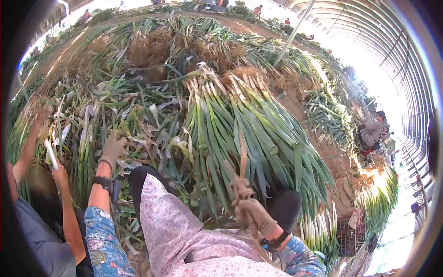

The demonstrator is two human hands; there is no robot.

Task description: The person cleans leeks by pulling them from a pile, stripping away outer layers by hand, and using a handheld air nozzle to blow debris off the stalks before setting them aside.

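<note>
My left hand (114,148), in a tan glove, hovers over loose leek leaves and trimmings (143,134). Its fingers are loosely bent and apart, with nothing visible in them. My right hand (256,214), gloved too, is above my right knee, its fingers closed around a dry tan leaf strip (243,159); part of the grip is blurred. In front of it lies a big heap of leeks (258,124), roots pointing away and green leaves towards me. A pale floral apron (180,217) covers my lap.
At the left, a co-worker's hand (60,177) holds a white leek stalk (50,154). More leeks with brown roots (150,48) lie behind the heap. A dark crate (348,237) stands at the right, near upright leeks (378,194). Another person (373,129) sits farther back.
</note>
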